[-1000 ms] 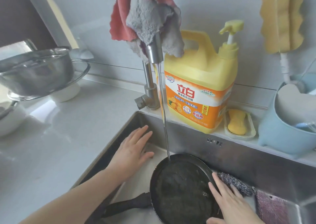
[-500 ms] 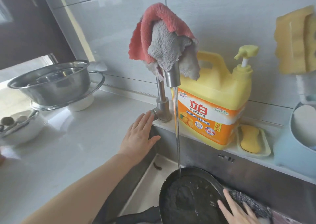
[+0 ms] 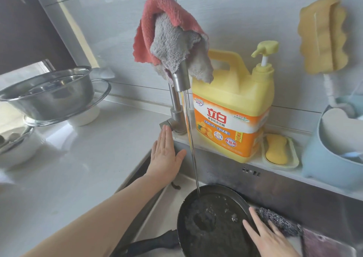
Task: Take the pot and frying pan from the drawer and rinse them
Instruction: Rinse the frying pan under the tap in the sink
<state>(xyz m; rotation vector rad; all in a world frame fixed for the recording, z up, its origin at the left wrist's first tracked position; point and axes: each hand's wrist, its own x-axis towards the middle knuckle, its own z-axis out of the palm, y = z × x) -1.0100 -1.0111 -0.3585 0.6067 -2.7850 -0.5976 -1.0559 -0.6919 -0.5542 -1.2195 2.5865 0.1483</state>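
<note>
Pale grey wall tiles back a white countertop (image 3: 82, 158) and a sunken steel sink (image 3: 275, 190). Inside the sink lies the black round frying pan (image 3: 214, 223), its handle pointing left, with a thin stream from the steel tap (image 3: 179, 91) falling onto it. With flat, straight fingers, the right hand (image 3: 269, 237) presses on the pan's right rim. Also flat and holding nothing, the left hand (image 3: 165, 156) reaches up, fingertips touching the tap's handle. A yellow detergent jug (image 3: 231, 109) stands behind the stream.
</note>
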